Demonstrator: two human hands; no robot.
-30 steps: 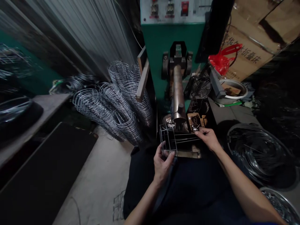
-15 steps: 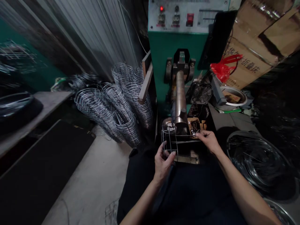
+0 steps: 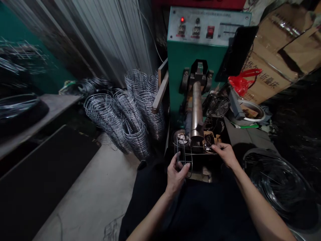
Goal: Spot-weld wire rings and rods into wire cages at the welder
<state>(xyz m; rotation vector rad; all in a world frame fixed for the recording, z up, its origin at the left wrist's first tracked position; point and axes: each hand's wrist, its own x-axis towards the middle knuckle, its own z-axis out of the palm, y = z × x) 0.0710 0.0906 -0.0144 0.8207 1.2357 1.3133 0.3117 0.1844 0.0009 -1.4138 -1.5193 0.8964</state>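
- Wire frame (image 3: 185, 154): a small open cage of thin bright rods, held in front of the green machine (image 3: 193, 63), its far end up against the tip of the horizontal steel arm (image 3: 197, 112).
- Left hand (image 3: 176, 174): fingers closed around the near left corner of the wire frame, thumb pinching over a rod.
- Right hand (image 3: 225, 154): fingers closed on thin straight wires running off the frame's right side, just beside a small box of parts (image 3: 210, 138).
- Handling, as a judgement: light and mostly air; the rods look stiff but thin enough to bend or spring if squeezed mid-span. Smooth metal, so likely to slip in a loose pinch.
- Best hold seems to be at corners or crossings where rods meet, as the left hand has it; loose wire ends could poke.
- Nearby: stacks of round wire guards (image 3: 125, 117) lean on the floor (image 3: 100, 194) left of the machine; a small fan (image 3: 217, 106) and a red bag (image 3: 241, 83) sit to the right; coiled wire in a basin (image 3: 278, 180) lies by the right forearm.
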